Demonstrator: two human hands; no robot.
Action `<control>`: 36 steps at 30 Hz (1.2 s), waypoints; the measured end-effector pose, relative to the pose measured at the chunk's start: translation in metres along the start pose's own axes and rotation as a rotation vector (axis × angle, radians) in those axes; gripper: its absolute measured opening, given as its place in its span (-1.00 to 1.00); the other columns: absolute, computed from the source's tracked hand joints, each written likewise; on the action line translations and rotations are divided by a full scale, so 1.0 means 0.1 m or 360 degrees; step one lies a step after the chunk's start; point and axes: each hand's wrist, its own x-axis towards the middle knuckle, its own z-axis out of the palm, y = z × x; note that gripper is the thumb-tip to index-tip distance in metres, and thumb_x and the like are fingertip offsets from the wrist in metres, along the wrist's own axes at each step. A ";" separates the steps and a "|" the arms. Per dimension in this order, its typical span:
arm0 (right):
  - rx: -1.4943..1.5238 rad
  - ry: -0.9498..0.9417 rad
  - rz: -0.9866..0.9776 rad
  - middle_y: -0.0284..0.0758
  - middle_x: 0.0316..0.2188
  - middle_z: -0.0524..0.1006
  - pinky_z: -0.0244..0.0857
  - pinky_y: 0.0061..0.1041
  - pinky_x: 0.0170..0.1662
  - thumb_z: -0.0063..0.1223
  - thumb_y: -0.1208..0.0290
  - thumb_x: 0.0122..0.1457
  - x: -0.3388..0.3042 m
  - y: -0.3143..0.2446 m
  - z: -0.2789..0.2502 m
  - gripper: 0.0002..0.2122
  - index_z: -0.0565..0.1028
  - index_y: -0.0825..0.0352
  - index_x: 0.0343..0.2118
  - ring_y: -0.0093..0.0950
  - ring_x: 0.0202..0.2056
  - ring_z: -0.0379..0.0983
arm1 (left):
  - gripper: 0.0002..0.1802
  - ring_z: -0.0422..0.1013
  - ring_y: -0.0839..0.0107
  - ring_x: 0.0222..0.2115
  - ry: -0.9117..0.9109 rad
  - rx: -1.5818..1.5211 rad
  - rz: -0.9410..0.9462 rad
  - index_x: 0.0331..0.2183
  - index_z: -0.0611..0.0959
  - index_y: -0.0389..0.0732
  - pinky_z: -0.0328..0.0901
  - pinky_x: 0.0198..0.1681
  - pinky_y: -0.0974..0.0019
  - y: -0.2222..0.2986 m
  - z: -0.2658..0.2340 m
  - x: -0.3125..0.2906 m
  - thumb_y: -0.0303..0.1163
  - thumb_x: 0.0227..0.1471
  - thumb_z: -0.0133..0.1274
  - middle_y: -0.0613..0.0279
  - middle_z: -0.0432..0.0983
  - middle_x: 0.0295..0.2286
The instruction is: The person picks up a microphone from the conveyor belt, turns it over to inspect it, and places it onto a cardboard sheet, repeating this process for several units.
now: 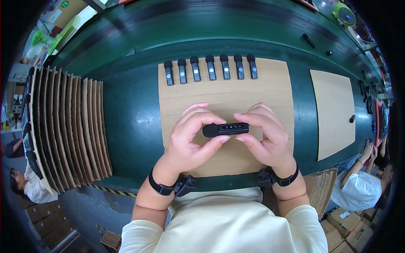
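Note:
A small black clip-on wireless microphone (230, 129) with a foam windscreen lies level between my two hands, above a cardboard sheet (270, 97). The foam end points left, and small marks show along the side facing up. My left hand (196, 133) pinches it near the foam with thumb and index finger. At the other end, my right hand (265, 134) has its thumb and index finger closed on the tip. Along the sheet's far edge stands a row of several like microphones (210, 67), foam ends away from me, each with a pale round spot.
Upright cardboard sheets (71, 126) are packed in a row on the left of the green bench (130, 101). To the right lies another cardboard sheet (333, 114) with a small black piece (352, 119). Loose black microphones (309, 41) lie farther off. A co-worker (358, 189) sits at the right.

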 end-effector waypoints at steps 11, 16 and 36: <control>0.0087 0.0027 -0.0009 -0.30 -0.45 0.52 0.26 -0.48 -0.33 0.36 0.49 -0.06 -0.04 0.02 0.01 -0.72 0.49 0.35 -0.29 -0.39 -0.40 0.40 | -0.73 0.49 0.33 -0.39 -0.0043 -0.0097 -0.0060 -0.33 0.62 -0.22 0.26 0.08 -0.01 0.01 0.00 -0.01 -0.44 -0.15 0.32 0.25 0.58 -0.42; -0.0004 -0.0024 -0.0099 -0.32 -0.46 0.52 0.27 -0.46 -0.35 0.35 0.50 -0.06 -0.02 0.04 -0.02 -0.75 0.49 0.33 -0.32 -0.38 -0.41 0.41 | -0.74 0.49 0.34 -0.39 -0.0076 -0.0110 -0.0041 -0.34 0.62 -0.22 0.26 0.08 -0.02 0.01 0.00 -0.01 -0.44 -0.15 0.32 0.26 0.58 -0.42; 0.0411 0.0034 0.0320 -0.21 -0.23 0.49 0.29 -0.46 -0.09 0.23 0.64 0.01 -0.09 0.08 0.04 -0.72 0.47 0.42 -0.18 -0.41 -0.19 0.43 | -0.69 0.51 0.30 -0.33 0.0050 0.0008 -0.0036 -0.28 0.61 -0.19 0.22 0.10 -0.01 0.03 -0.01 -0.01 -0.55 -0.16 0.27 0.24 0.59 -0.34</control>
